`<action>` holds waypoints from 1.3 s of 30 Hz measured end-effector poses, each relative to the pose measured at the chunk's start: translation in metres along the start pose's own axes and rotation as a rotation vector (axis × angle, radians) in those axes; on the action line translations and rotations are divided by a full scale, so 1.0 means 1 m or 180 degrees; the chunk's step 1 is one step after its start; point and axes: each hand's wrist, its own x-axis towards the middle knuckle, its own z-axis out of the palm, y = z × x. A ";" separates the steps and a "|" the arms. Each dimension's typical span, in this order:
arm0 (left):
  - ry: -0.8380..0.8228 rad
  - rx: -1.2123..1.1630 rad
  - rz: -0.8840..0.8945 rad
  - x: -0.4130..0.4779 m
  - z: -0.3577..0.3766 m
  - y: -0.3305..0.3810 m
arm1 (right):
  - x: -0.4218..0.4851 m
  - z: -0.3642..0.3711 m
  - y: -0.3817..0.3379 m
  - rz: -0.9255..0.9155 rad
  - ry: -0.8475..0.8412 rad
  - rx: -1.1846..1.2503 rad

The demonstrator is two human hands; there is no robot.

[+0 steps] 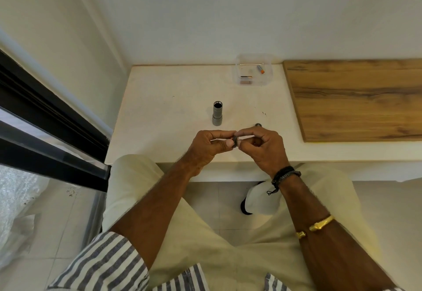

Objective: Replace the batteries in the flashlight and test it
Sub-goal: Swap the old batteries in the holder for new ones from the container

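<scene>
Finding: both your hands are closed on one small dark part [235, 141], held in the air above the near edge of the table [159, 108]. Your left hand [209, 146] pinches it between thumb and forefinger. Your right hand [265, 149] pinches its other side, with the remaining fingers curled. The part is too small and too covered to identify; in my judgement it is a cap or battery carrier.

Flashlight body [217, 113]: it stands on the table just beyond your left hand, apart from it. Its long axis is upright, with the open dark mouth upward and the wider collar on the table. A small round piece [258, 125] lies just beyond your right hand.

Supplies: a clear box [252, 69] at the far edge holds a battery with an orange end [260, 69] and other small items. A wooden board [354, 99] lies to the right.

Recommendation: work the part with your fingertips only. Keep it low over the table, so a dropped piece does not fall to the floor. Check the polarity marks before loading. The upright body could tip easily, so steady it when you reach for it.
</scene>
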 end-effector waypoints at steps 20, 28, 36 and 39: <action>0.0118 -0.1079 -0.0322 0.002 0.009 -0.001 | 0.001 0.004 0.000 0.0070 0.0227 0.0321; 0.0143 -0.1638 -0.0452 0.005 0.013 0.000 | 0.003 0.003 0.005 0.0019 0.0245 0.0570; 0.0382 -0.1697 -0.0411 0.008 0.013 -0.001 | 0.013 -0.004 0.012 0.0574 0.0791 0.1658; 0.0407 -0.1393 -0.0392 0.009 0.016 -0.002 | 0.021 -0.012 0.023 0.0850 0.1221 0.1767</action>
